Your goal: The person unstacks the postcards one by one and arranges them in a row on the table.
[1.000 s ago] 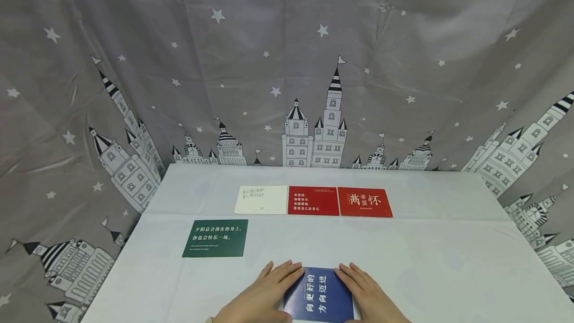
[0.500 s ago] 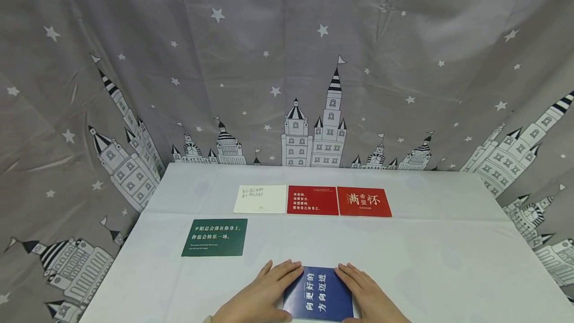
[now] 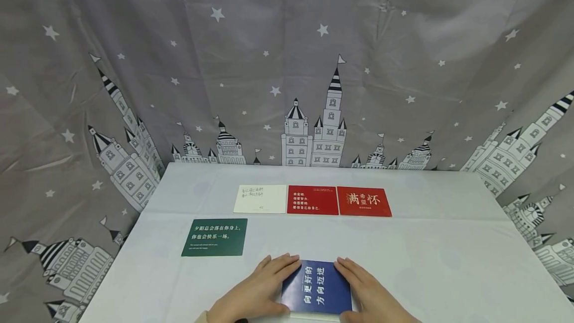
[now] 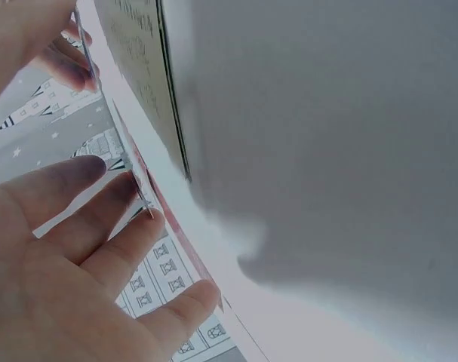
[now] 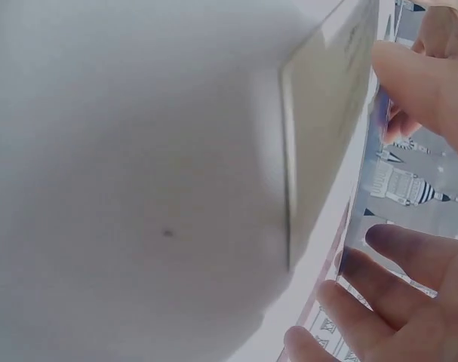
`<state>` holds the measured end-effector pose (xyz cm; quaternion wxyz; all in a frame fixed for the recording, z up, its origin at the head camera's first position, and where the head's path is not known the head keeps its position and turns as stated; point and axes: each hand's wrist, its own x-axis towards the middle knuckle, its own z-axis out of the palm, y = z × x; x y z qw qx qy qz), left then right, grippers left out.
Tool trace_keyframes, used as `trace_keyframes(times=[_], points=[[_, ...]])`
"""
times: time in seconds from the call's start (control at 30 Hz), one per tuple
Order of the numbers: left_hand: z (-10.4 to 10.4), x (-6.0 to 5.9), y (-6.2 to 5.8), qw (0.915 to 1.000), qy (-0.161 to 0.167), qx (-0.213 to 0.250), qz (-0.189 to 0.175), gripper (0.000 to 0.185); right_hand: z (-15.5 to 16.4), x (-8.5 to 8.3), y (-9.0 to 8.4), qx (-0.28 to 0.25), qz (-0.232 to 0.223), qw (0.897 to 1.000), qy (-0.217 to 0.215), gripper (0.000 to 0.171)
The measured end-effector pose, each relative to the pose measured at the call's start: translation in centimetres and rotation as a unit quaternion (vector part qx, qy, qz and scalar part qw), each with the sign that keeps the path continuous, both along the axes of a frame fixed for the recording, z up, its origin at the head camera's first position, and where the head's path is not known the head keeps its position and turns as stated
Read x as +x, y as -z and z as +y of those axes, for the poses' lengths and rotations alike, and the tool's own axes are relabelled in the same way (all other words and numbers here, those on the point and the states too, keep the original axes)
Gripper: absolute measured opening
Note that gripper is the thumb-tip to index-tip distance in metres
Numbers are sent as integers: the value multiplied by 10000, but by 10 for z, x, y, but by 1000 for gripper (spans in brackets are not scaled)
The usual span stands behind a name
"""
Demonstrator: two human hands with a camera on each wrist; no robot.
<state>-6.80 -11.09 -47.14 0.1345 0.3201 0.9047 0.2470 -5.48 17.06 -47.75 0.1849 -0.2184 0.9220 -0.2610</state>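
Observation:
A blue postcard [image 3: 316, 288] with white lettering, turned sideways, is held at the near middle of the table. My left hand [image 3: 260, 288] grips its left edge with fingertips at the far corner and thumb near the front. On the opposite edge my right hand [image 3: 372, 293] holds it the same way. In the wrist views the postcard is raised and seen almost edge-on. Below it a cream card [image 5: 327, 121] with faint writing lies on the table; in the head view only a thin pale strip shows at the front.
Across the back lie a cream handwritten card [image 3: 260, 199], a red card [image 3: 312, 200] and another red card [image 3: 365, 202], side by side. A green card [image 3: 215, 238] lies nearer, to the left. Behind the white table [image 3: 439, 258] hangs a grey castle-print curtain [image 3: 251, 39].
Both hands have shifted slightly up and forward with the blue postcard between them. A pale strip now shows beneath its near edge. The other cards stay put.

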Motion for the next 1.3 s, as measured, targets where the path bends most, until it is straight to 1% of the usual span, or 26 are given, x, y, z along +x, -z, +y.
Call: trace_keyframes(times=[0.1,0.2,0.3,0.43,0.5,0.67,0.77,0.9,1.13,1.23,1.3], points=[[-3,-1,-1,10000,-6,16,65,88,-1,-2,-2,27,44,10000,-32,94],[-6,-2,-2,9999,-29,49,126,89,-2,-4,-4,57,-16,10000,-1,95],[-9,-3,-2,9995,6,96,307,89,-5,-7,-6,63,-89,9999,51,94],[-13,-5,-2,9987,10,136,484,88,-9,-10,-9,44,38,10000,-13,92],[-16,-6,-2,9988,-32,133,465,87,-10,-12,-9,57,208,9997,-94,92],[-21,-10,-5,9991,-122,186,358,87,-12,-17,-9,-12,800,9962,-347,88],[-25,-12,-7,9986,-94,259,454,87,-14,-20,-9,-98,1041,9935,-453,86],[-30,-15,-9,9980,-71,301,556,88,-18,-25,-10,-130,1109,9924,-523,85],[-38,-24,-12,9989,-199,175,375,90,-28,-35,-12,-190,1160,9910,-634,84],[-42,-28,-13,9989,-260,121,375,89,-32,-40,-13,-223,1220,9899,-684,84],[-45,-31,-13,9986,-253,112,457,90,-35,-44,-13,-238,1268,9890,-718,84]])
